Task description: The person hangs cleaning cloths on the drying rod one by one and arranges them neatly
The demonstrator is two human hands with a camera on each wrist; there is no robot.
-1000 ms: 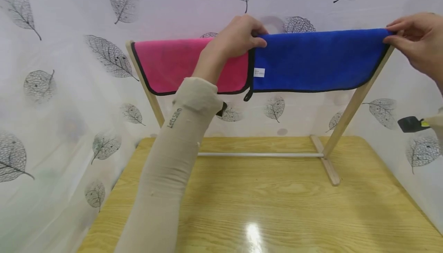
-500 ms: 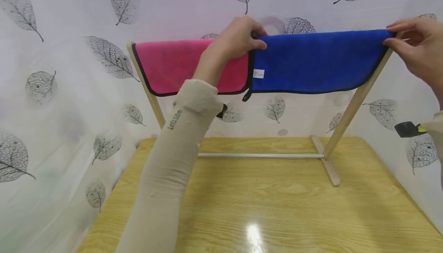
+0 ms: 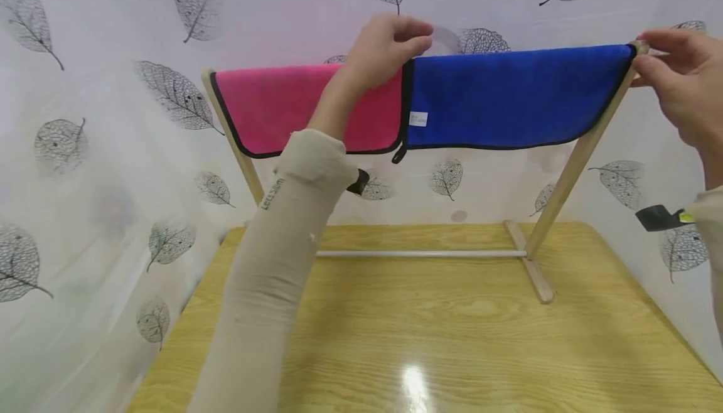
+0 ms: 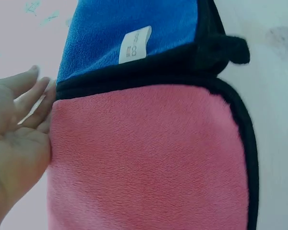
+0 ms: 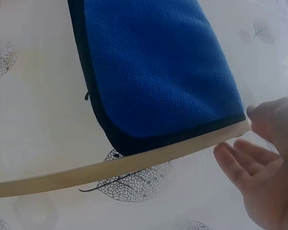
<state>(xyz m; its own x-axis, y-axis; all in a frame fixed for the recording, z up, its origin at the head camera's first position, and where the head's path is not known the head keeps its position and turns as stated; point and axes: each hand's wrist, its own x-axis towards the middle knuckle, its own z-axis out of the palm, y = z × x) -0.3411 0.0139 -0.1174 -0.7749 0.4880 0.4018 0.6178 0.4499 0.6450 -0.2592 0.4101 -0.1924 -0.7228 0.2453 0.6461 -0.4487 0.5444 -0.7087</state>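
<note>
A pink towel (image 3: 305, 112) and a blue towel (image 3: 514, 99), both with black edging, hang side by side over the top of a wooden rack (image 3: 576, 162). The blue one bears a white label (image 3: 418, 118) and a black loop (image 3: 399, 153) at its left border. My left hand (image 3: 384, 49) hovers just over the towels' upper fold where they meet, its fingers extended and holding nothing. My right hand (image 3: 683, 74) stands at the top of the right post, fingers parted around its end; in the right wrist view they are off the blue cloth.
A white crossbar (image 3: 423, 253) runs low between the rack's legs. The right foot (image 3: 539, 281) rests on a wood-grain table (image 3: 452, 350). Behind and at the sides hangs a pale leaf-patterned sheet (image 3: 113, 149).
My left hand has let go of the blue towel's upper left corner and risen slightly. The right fingers have released its upper right corner and shifted slightly right, baring the post's end.
</note>
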